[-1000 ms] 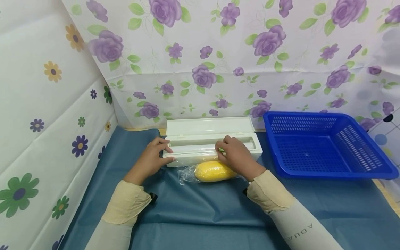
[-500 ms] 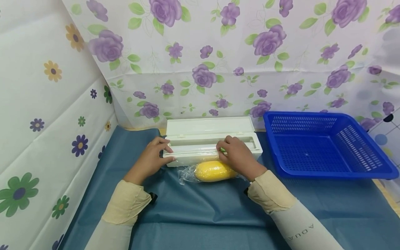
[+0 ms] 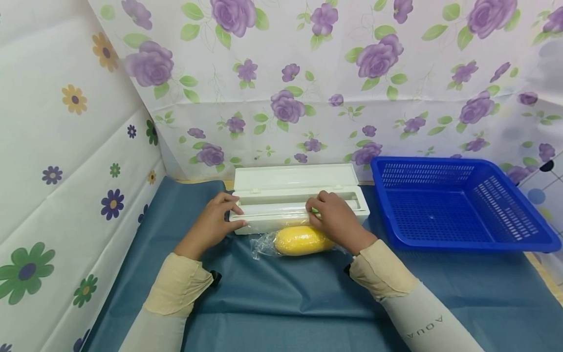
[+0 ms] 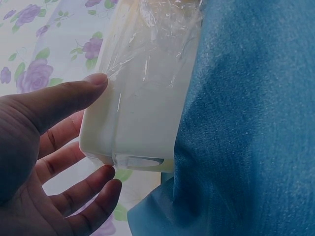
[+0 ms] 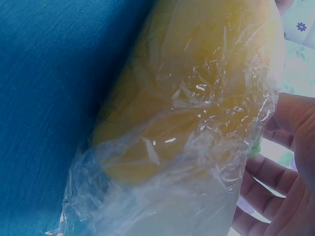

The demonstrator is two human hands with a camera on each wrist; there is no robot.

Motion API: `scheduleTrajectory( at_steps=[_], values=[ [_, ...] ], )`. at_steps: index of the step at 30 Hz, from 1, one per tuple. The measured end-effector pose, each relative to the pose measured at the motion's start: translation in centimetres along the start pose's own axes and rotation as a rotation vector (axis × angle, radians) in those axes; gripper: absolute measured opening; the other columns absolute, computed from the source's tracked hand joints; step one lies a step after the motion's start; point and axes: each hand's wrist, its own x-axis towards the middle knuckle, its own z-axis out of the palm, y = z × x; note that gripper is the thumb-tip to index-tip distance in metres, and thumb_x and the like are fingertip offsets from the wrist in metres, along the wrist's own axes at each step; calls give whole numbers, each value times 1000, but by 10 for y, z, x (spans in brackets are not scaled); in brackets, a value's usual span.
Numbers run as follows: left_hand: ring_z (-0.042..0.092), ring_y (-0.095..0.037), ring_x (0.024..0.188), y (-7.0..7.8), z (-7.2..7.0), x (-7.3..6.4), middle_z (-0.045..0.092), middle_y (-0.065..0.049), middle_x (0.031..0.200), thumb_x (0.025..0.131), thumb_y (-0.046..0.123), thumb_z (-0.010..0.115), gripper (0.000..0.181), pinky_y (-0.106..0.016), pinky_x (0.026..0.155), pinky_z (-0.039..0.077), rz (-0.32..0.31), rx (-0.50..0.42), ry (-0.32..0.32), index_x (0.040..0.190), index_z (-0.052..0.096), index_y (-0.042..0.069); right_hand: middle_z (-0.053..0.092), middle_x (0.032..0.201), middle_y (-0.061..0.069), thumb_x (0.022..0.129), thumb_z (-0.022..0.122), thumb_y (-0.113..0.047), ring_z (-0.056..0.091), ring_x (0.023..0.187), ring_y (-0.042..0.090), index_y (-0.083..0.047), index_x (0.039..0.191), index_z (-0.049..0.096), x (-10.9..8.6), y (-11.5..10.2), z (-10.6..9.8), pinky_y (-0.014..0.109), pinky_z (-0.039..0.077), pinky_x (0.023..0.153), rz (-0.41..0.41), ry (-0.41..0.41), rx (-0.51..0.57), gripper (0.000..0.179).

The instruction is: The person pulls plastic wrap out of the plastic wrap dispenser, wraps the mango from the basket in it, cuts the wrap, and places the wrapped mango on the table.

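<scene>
A white cling film dispenser [image 3: 259, 226] lies lengthwise with its lid [image 3: 294, 178] raised at the back and a film roll [image 3: 272, 209] inside. My left hand [image 3: 212, 221] holds its left end, thumb on the front edge and fingers around the corner. On the front rail my right hand [image 3: 332, 217] pinches a small green slide cutter [image 3: 314, 210], mostly covered by the fingers. Against the dispenser's front rests a yellow oblong thing [image 3: 301, 240], wrapped in clear film [image 5: 197, 123]. Crumpled film [image 3: 265, 245] sticks out at its left end; the right end is partly behind my right hand.
A blue perforated plastic basket [image 3: 448, 244] stands to the right of the dispenser. The dark teal cloth [image 3: 272, 313] covering the table has folds. Flowered sheets [image 3: 264, 73] close off the back and the left side.
My right hand has slid slightly to the right along the dispenser's front rail with the slide cutter. The left hand, dispenser and yellow thing have stayed put.
</scene>
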Motion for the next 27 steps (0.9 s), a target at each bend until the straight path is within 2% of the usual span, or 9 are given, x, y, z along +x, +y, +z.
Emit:
scheduleTrajectory(
  at_steps=[14, 27],
  values=[
    [48, -37, 133, -1, 1, 1, 51, -11, 141, 88, 28, 80, 21, -55, 102, 46, -20, -8, -6, 100, 74, 12, 59, 88, 5, 95, 63, -14, 48, 76, 22, -17, 98, 68, -1, 1, -3, 34, 43, 69, 16, -24, -9, 6],
    [48, -38, 133, 1, -1, 0, 51, -12, 140, 88, 26, 80, 21, -55, 103, 46, -10, -10, -8, 101, 74, 11, 60, 91, 6, 95, 63, -15, 50, 78, 23, -17, 99, 68, -2, 2, -2, 36, 46, 72, 36, -33, -5, 6]
  ],
)
